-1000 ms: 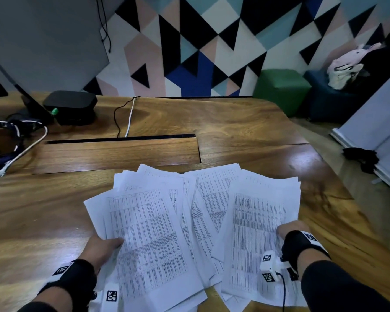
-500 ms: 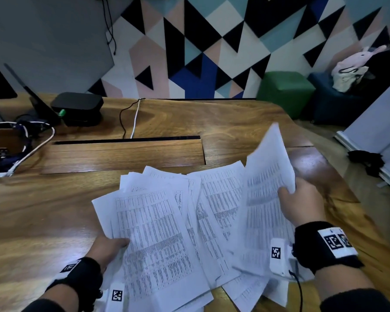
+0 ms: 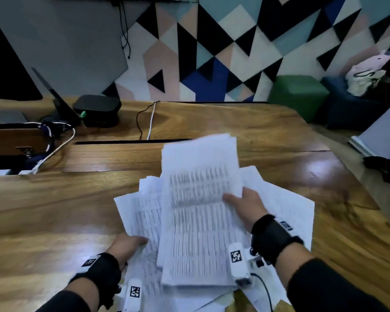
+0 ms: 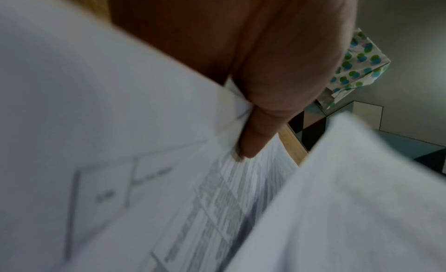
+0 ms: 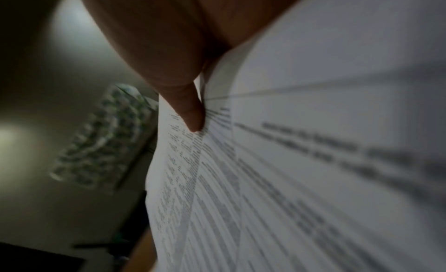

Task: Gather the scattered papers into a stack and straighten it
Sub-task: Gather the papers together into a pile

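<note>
Some papers [image 3: 198, 212] are pinched in the right hand [image 3: 243, 206] over the pile [image 3: 142, 212]; left hand [image 3: 126, 244] grips that; loose sheets [image 3: 286, 208] remain beside it.

A glossy brown wooden table [image 3: 54, 221] fills the foreground, with a long dark slot across its middle. Behind it stands a wall of triangular panels [image 3: 234, 41] in black, cream, pink, teal and blue; to the left of these the wall bears a plain grey panel [image 3: 65, 41]. A black box-shaped device [image 3: 97, 110] sits at the table's far edge, with black and white cables [image 3: 149, 120] beside it. In the right corner a green cube stool [image 3: 297, 95] stands beside a dark blue stool [image 3: 347, 111] carrying a pink plush toy [image 3: 374, 64].
</note>
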